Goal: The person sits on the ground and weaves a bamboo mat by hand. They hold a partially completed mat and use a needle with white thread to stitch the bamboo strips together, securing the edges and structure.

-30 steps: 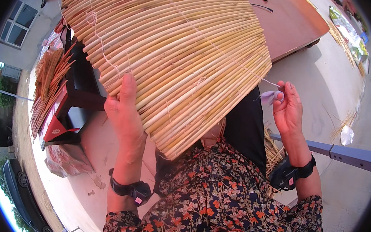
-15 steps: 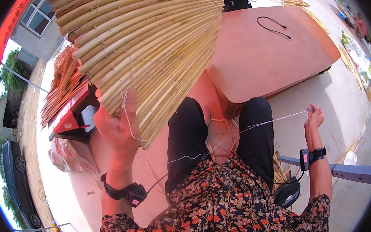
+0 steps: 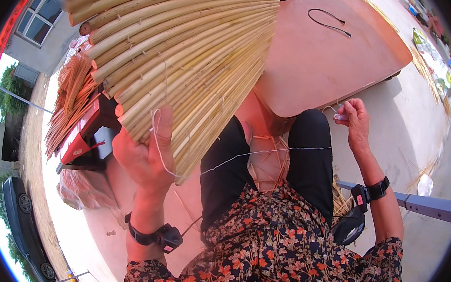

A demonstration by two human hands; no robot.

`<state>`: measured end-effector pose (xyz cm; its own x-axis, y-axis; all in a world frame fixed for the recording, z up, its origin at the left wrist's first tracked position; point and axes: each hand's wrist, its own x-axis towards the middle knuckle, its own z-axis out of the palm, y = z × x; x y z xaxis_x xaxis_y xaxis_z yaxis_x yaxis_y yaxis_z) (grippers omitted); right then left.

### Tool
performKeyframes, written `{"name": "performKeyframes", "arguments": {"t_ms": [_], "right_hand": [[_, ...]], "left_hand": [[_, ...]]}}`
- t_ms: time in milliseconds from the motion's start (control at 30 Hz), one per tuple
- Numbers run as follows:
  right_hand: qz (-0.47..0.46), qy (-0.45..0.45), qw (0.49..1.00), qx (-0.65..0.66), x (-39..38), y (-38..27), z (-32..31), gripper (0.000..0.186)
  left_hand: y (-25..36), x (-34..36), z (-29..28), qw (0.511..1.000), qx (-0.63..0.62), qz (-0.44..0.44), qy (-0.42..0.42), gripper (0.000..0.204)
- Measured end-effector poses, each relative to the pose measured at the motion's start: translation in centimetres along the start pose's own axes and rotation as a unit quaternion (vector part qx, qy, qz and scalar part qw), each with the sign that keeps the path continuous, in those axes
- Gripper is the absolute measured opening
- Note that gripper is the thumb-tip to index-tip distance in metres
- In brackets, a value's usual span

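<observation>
A stiff mat of pale, round plant stalks (image 3: 190, 53) stitched side by side fans out in front of me, narrowing toward the far right. My left hand (image 3: 142, 155) grips its near left corner, thumb pressed on the top face. White string (image 3: 251, 154) loops by that thumb, passes the mat's lowest corner and hangs slackly across my lap toward the right. Raised beyond my right knee, my right hand (image 3: 356, 127) pinches the white string, with a small whitish piece showing at the fingertips; its exact shape is unclear.
A reddish-brown table (image 3: 333, 54) stands ahead, with a black cord (image 3: 328, 17) on it. At left, a bundle of thin sticks (image 3: 72, 97) lies on a dark red box (image 3: 85, 135). Broken stalks (image 3: 269, 157) litter the floor between my legs. A grey metal bar (image 3: 422, 204) crosses at right.
My right hand has moved left and up, closer to the table, and the string has gone from stretched to slack. The left hand keeps its hold on the mat.
</observation>
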<state>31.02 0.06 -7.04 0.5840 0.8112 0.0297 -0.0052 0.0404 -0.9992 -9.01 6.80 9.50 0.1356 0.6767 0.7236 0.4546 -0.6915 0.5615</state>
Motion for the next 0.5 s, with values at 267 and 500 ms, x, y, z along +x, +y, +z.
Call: {"name": "performKeyframes", "arguments": {"t_ms": [267,500], "right_hand": [[-0.074,-0.261,0.941,0.202,-9.6,-12.5,12.0,0.009],[-0.239,-0.188,0.941,0.148,-12.2,-13.9,10.4,0.007]], "left_hand": [[3.7,2.4,2.0,0.996,0.02,0.061,-0.066,0.021],[6.4,4.2,3.8,0.984,0.063,0.125,-0.108,0.019]]}}
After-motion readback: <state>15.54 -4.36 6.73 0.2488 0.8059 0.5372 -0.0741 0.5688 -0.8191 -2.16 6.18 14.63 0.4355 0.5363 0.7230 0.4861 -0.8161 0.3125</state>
